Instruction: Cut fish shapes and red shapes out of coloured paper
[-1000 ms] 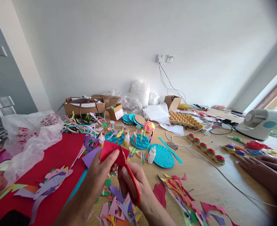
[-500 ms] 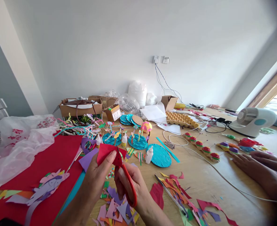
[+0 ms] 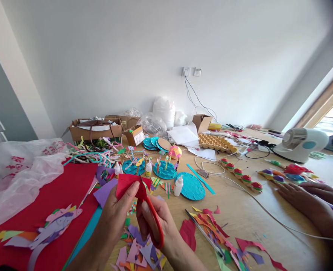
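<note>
Between thumb and fingers, my left hand (image 3: pixel 118 205) pinches a piece of red paper (image 3: pixel 124 183). My right hand (image 3: pixel 158 218) grips red-handled scissors (image 3: pixel 156 226), whose dark blades meet the paper's right part. Both hands are close together above the table. Below them lies a heap of coloured paper scraps (image 3: pixel 138 244). A red paper shape (image 3: pixel 188 234) rests right of my right hand. Just beyond are a white glue bottle (image 3: pixel 178 186) and a round blue plate (image 3: pixel 191 187).
At the right, another person's hands (image 3: pixel 299 195) lie on the table near painted egg-carton pieces (image 3: pixel 271 174). A white fan (image 3: pixel 302 145) stands behind them. A white cable (image 3: pixel 257 195) crosses the table. Left are red sheets (image 3: pixel 78 188), paper fish (image 3: pixel 56 226) and a plastic bag (image 3: pixel 22 177).
The view has shifted slightly, so the scene sits a little further left. My hands, the scissors and the red paper keep nearly the same pose.
</note>
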`<state>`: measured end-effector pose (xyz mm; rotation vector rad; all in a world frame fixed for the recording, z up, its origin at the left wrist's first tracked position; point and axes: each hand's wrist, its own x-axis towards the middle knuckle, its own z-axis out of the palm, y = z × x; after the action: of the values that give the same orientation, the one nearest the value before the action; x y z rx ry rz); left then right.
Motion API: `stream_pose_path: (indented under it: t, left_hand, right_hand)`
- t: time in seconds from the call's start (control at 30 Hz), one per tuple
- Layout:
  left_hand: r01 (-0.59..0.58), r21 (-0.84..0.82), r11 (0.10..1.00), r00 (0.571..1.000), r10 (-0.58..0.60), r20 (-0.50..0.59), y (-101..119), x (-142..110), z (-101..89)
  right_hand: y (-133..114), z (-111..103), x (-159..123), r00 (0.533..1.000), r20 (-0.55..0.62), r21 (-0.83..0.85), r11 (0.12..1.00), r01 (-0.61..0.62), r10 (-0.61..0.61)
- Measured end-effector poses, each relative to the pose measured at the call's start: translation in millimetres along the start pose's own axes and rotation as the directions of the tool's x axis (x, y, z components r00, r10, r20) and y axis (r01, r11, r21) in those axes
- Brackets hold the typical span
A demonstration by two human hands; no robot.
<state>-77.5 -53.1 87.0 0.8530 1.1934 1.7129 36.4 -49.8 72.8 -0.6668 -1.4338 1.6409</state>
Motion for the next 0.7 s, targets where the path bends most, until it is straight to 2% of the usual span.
stream_pose_path:
  t: [0.1, 0.33, 0.7]
  left_hand:
    - [0.009, -0.008, 1.000, 0.999, -0.008, 0.043, 3.1, -0.5, 0.1]
    - [-0.003, 0.013, 1.000, 1.000, 0.003, -0.003, 8.2, -0.5, 0.2]
    - [-0.023, -0.013, 1.000, 0.999, 0.023, -0.037, 6.2, 2.4, -1.4]
  right_hand:
    - [-2.6, 0.2, -0.2, 1.000, 0.001, -0.001, 1.000, -0.013, 0.013]
    - [-6.9, 1.1, 0.6, 0.997, -0.024, -0.007, 0.998, -0.069, 0.069]
    - [-9.4, -0.8, 0.1, 0.997, -0.011, -0.032, 0.996, -0.078, 0.077]
